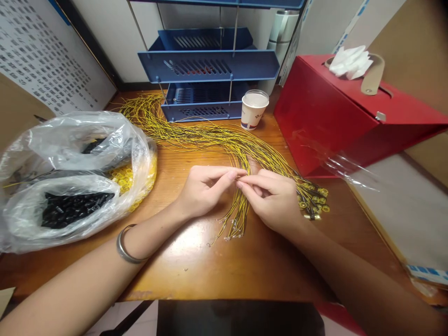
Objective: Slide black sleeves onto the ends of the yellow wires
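Head view: from where I stand, both forearms come in low over the wooden table [206,280], slanting inward until the fingertips meet. The left hand [206,190], a bangle [126,245] on its forearm, points to the right, index finger stretched nearly straight and thumb tucked close beneath it. The right hand [275,198] points back to the left, thumb and index finger together, the other fingers loosely bent. Both are closed to a fine pinch at one spot, around a thin piece [238,177] too small for me to identify.

Just under that pinch lies the bundle of yellow-and-black wires [206,134]. Its long axis runs from the back left, beside the blue tray rack [210,65], across the table to the right, where it parts. One branch bends toward the person, passing beneath the fingers, its pale tips [235,228] aimed at the near table edge. The other slants on to the right, behind the right hand, ending in yellow rings [321,200].
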Motion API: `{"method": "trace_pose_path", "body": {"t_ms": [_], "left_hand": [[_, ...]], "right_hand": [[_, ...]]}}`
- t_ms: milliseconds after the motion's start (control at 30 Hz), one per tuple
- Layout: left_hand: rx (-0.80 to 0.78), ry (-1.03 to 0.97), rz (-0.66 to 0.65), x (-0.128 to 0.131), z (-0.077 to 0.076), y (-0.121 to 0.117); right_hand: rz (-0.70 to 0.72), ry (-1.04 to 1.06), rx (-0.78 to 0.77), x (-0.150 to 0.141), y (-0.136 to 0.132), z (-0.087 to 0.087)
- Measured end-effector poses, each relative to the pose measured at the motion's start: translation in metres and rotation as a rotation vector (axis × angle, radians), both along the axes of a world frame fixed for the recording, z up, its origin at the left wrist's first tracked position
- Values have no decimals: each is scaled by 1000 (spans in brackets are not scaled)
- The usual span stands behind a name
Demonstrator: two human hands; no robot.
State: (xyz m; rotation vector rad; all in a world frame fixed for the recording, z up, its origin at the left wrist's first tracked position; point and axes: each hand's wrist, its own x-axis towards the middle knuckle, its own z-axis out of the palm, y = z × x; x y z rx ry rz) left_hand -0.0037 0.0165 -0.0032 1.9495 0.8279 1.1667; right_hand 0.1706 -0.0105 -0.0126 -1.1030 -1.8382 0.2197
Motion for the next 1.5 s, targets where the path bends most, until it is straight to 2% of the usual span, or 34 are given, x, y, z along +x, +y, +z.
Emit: {"method": "trace_pose_path", "body": {"t_ms": [333, 533, 667, 833, 1000, 1133, 1267, 1400, 1500], "left_hand": [[-35, 47, -10, 1, -1, 0], [44, 63, 152, 1, -2, 0], [87, 52, 190, 1, -2, -1], [113, 41, 218, 3, -2, 0], [122, 61, 173, 2, -2, 1], [190, 43, 99, 0, -1, 2], [150, 39, 86, -1, -3, 2], [92, 47, 102, -1, -6, 0], [39, 38, 105, -1, -7, 1]], "right_hand": [[10, 50, -21, -2, -3, 6], [-41, 42, -89, 0, -3, 4], [-65, 66, -121, 1, -2, 3], [-31, 54, -135, 2, -1, 4], [32, 81, -182, 2, -3, 8], [101, 183, -334, 0, -5, 11], [229, 382, -498, -2, -4, 12], [221, 403, -480, -2, -3, 12], [190, 268, -402, 1, -3, 12]]}}
